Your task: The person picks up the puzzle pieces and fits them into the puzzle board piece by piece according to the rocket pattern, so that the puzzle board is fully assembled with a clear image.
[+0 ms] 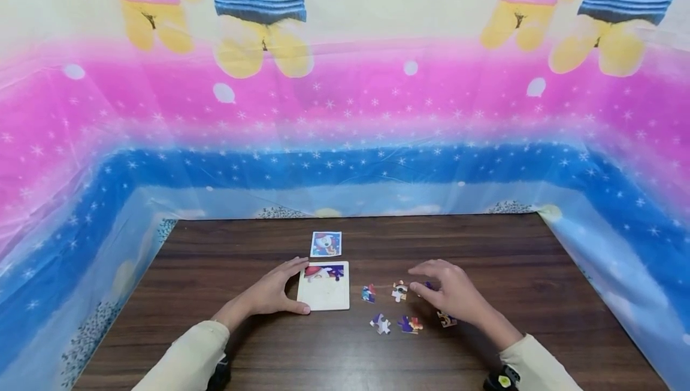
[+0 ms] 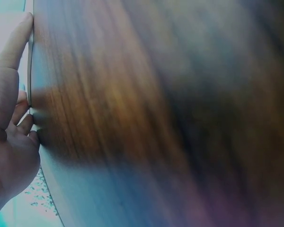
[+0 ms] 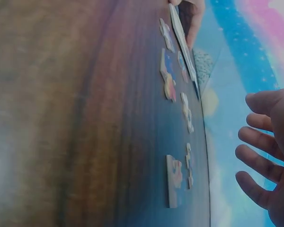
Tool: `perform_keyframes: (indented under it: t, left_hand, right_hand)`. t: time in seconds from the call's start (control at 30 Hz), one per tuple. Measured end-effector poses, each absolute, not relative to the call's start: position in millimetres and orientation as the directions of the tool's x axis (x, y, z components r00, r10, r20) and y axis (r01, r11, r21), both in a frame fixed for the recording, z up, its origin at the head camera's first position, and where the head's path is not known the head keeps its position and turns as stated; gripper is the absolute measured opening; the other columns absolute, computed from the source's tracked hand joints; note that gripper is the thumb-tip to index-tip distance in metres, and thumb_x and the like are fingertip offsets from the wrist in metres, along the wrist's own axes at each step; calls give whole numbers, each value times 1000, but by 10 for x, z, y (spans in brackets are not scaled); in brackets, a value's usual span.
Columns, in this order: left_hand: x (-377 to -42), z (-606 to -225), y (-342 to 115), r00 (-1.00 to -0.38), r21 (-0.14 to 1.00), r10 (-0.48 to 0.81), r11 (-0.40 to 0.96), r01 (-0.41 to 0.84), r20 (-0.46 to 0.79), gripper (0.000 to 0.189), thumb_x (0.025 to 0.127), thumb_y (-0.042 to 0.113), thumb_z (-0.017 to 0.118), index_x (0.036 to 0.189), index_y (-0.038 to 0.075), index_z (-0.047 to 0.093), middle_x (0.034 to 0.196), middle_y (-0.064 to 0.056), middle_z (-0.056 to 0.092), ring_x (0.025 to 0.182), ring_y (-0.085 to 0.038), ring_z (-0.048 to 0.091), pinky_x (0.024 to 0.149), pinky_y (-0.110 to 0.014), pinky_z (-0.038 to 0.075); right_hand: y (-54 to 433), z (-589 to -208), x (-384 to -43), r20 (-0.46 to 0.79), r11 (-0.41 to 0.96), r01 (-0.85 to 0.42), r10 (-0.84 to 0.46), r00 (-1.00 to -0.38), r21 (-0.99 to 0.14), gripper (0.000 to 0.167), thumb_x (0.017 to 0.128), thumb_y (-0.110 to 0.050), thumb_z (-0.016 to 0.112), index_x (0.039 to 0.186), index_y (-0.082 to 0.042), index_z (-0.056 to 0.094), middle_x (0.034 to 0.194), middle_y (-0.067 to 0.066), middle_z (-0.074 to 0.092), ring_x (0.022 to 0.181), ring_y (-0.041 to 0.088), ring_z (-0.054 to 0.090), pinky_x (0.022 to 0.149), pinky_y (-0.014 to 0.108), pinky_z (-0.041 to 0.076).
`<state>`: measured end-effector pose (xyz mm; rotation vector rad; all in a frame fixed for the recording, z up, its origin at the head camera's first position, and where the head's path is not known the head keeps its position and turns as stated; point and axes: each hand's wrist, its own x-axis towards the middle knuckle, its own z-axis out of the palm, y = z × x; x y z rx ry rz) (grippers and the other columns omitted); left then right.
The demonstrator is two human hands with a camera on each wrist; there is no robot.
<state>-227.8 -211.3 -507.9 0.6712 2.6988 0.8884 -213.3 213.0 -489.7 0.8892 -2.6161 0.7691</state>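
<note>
A square puzzle board (image 1: 323, 295) lies on the table, with joined pieces (image 1: 324, 272) showing a red and white picture along its top. My left hand (image 1: 275, 289) holds the board's left side, thumb at the lower corner and fingers at the upper one. Over the loose pieces, my right hand (image 1: 450, 292) hovers with loosely bent fingers and nothing between them; the right wrist view shows it raised off the table. Nearest to it are a white and orange piece (image 1: 399, 291) and a dark piece (image 1: 446, 318). Another piece (image 1: 429, 286) is partly hidden behind its fingers.
Beyond the board lies a small picture card (image 1: 326, 244). Between board and right hand sit more loose pieces: a blue-red one (image 1: 368, 293), a pale purple one (image 1: 380, 323) and a purple-orange one (image 1: 411, 324). Printed cloth (image 1: 345, 169) hangs around the brown table (image 1: 323, 355).
</note>
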Motion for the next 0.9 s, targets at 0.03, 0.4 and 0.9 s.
perform_keyframes:
  t: [0.03,0.4,0.9]
  left_hand:
    - [-2276,-5074,-2114,-872,606,485,714,350,-67,106,78,56,85,160,11,36,167,-12,28,154,-35,23,117,-62,29]
    - [-2281,-5059,-2116,-871,601,486,717,352,-70,106,78,58,84,160,11,35,167,-13,28,154,-37,23,117,-63,29]
    - [-2274,-5073,-2109,-872,606,485,714,351,-65,105,78,57,84,160,11,37,167,-11,29,154,-36,23,117,-63,29]
  right_hand:
    - [2131,-4908,-2116,409,665,-633,-489,-770,-396,28,94,-31,76,118,-15,77,115,-6,74,105,15,70,85,42,59]
    - [2068,-4946,-1966,420,651,-652,-504,-754,-388,27,90,-27,81,114,-16,78,112,-8,74,103,12,68,84,41,59]
    - [1781,-5067,-1778,313,634,-674,-597,-738,-380,30,91,-43,78,111,-22,79,109,-15,72,105,10,66,89,41,56]
